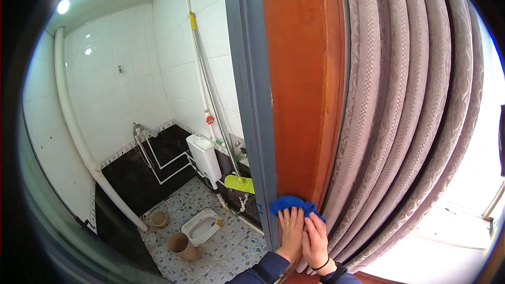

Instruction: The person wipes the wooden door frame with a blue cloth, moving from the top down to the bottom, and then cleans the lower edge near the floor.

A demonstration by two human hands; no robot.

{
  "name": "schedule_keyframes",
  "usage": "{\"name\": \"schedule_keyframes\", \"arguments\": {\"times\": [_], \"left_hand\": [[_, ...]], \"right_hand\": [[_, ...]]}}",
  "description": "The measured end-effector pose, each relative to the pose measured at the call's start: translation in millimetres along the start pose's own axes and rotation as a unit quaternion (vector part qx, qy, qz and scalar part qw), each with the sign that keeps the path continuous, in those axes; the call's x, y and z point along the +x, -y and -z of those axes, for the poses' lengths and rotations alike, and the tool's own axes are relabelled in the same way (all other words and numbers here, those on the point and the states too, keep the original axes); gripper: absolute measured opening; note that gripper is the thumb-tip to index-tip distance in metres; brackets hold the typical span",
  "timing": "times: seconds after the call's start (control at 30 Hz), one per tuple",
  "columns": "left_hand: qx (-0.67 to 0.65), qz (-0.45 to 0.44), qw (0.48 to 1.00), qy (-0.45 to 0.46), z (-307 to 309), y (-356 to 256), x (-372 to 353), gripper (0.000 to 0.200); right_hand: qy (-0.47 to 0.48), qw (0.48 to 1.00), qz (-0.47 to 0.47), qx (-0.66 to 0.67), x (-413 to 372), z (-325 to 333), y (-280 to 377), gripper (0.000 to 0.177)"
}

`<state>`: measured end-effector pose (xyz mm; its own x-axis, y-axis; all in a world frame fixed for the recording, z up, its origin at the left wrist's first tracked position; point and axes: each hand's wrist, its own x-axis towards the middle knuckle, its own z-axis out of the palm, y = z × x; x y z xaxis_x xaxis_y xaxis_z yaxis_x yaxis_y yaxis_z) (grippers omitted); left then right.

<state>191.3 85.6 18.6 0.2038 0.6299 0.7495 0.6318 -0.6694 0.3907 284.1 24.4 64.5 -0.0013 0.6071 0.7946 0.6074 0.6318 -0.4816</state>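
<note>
A blue cloth (294, 203) lies bunched against the lower part of a reddish-brown wooden panel (300, 84), beside a grey door frame (247, 73). My left hand (290, 234) presses the cloth to the wood with its fingers pointing up; a ring shows on one finger. Close at its right, my right hand (315, 242) grips the cloth's right end, its fingers together and a dark band round the wrist. The two hands touch or nearly touch. Parts of the cloth under the fingers are hidden.
Patterned curtains (400, 115) hang right of the panel. Left of the frame is a tiled washroom with a squat toilet (202, 227), a brown bin (182, 247), a smaller bucket (159, 219), a white cistern (204, 158) and a yellow-green mop (239, 183) leaning on the wall.
</note>
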Motion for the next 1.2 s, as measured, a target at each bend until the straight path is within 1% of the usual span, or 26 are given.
{"name": "schedule_keyframes", "arguments": {"times": [0.1,0.13,0.23,0.33,0.37,0.43,0.53,0.63,0.67,0.77,0.8,0.83,0.93,0.97,1.0,1.1,1.2], "left_hand": [[0.004,-0.019,0.999,-0.037,12,-17,35,0.053],[-0.008,-0.022,0.998,-0.054,21,-26,50,0.052],[0.003,-0.091,0.992,-0.083,46,-44,96,0.051],[-0.002,-0.116,0.988,-0.105,69,-66,143,0.049],[0.023,-0.122,0.985,-0.119,76,-72,157,0.05],[0.026,-0.131,0.979,-0.153,87,-82,181,0.051],[0.178,-0.144,0.948,-0.222,80,-79,196,0.053],[0.128,-0.118,0.974,-0.146,74,-73,189,0.055],[0.159,-0.121,0.963,-0.179,68,-70,185,0.056],[0.171,-0.119,0.966,-0.154,58,-59,165,0.056],[0.2,-0.127,0.962,-0.138,63,-70,162,0.054],[0.237,-0.124,0.956,-0.119,56,-66,153,0.056],[0.342,-0.114,0.93,-0.063,24,-34,106,0.064],[0.345,-0.113,0.93,-0.054,17,-26,95,0.063],[0.332,-0.114,0.935,-0.046,14,-21,88,0.062],[0.246,-0.11,0.962,-0.038,5,-13,75,0.06],[0.163,-0.103,0.981,-0.033,-4,-1,63,0.058]], "right_hand": [[-0.039,0.998,-0.023,0.037,27,12,11,0.047],[-0.036,0.998,-0.024,0.051,38,19,14,0.047],[-0.041,0.997,0.003,0.064,75,36,23,0.051],[-0.036,0.995,0.037,0.09,119,52,33,0.057],[-0.037,0.993,0.049,0.101,132,58,38,0.059],[-0.034,0.992,0.069,0.097,156,66,50,0.062],[-0.034,0.992,0.078,0.094,166,55,51,0.067],[-0.024,0.994,0.073,0.072,157,51,47,0.07],[-0.026,0.994,0.075,0.074,153,46,41,0.07],[-0.019,0.994,0.076,0.074,137,37,29,0.07],[-0.013,0.995,0.074,0.073,131,34,22,0.07],[-0.007,0.995,0.073,0.071,123,30,15,0.07],[0.002,0.996,0.063,0.06,97,18,1,0.071],[0.005,0.997,0.061,0.054,89,15,-5,0.071],[0.019,0.997,0.048,0.061,81,12,-9,0.072],[-0.009,0.997,0.057,0.053,63,2,-23,0.068],[-0.006,0.998,0.046,0.048,47,-4,-30,0.066]]}}
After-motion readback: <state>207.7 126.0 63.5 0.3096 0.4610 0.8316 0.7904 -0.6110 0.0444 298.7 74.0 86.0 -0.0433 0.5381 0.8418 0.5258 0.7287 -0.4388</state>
